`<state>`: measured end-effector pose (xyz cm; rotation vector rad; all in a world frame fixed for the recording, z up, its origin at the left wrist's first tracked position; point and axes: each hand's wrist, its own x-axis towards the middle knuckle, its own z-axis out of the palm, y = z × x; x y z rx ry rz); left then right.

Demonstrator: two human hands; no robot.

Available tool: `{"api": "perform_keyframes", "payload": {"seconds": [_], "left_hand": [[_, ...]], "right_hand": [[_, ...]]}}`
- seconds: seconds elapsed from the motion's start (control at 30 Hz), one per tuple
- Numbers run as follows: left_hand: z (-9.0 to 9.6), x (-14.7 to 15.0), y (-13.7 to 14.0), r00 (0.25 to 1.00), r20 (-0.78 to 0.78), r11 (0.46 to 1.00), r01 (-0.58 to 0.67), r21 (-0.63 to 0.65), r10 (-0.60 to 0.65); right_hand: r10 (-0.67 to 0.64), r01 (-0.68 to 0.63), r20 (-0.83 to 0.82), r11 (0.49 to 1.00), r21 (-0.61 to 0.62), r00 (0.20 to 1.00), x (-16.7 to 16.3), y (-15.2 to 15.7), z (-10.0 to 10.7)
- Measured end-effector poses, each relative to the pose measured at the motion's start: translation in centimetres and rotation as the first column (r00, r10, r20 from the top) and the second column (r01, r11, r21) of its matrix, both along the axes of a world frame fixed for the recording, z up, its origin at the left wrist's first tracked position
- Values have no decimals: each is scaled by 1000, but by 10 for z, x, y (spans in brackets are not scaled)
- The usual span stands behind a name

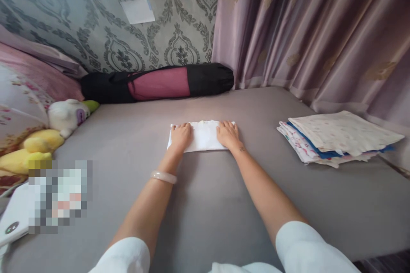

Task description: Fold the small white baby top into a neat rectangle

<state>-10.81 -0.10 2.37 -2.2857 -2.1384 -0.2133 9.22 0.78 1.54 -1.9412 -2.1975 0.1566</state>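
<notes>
A white folded piece of cloth [205,137] lies flat as a wide rectangle on the grey sheet, its far edge slightly ruffled. On its left end rests my left hand [182,136], palm down with the fingers stretched toward the far edge. My right hand [228,135] presses on the right end in the same way, fingers laid flat and a little apart. Both hands touch the cloth from above, and neither visibly grips it. Off to the right sits a stack of folded cloths [342,134] in cream, blue and flowered fabric.
A black and pink long bag [160,83] lies along the patterned wall. Plush toys [65,115] and a flowered pillow [19,102] line the left side. A white device [19,209] is at the lower left, beside a blurred-out item. Pinkish curtains [272,25] hang behind on the right.
</notes>
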Motion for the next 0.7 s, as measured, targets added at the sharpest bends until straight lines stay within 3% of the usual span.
{"api": "perform_keyframes", "payload": {"seconds": [0.17,0.37,0.53,0.7], "left_hand": [[19,-22,37,998,-59,977,1,-213,-14],[27,-36,68,1000,-10,918,-7,-397,3],[29,-43,70,999,37,893,37,-448,-23],[25,-41,59,999,37,926,16,-378,-2]], "right_hand": [[92,-87,55,992,-94,994,20,27,17],[92,-64,75,946,-317,993,29,54,36],[104,-68,73,920,-387,992,27,64,42],[132,-106,56,936,-336,990,26,63,40]]}}
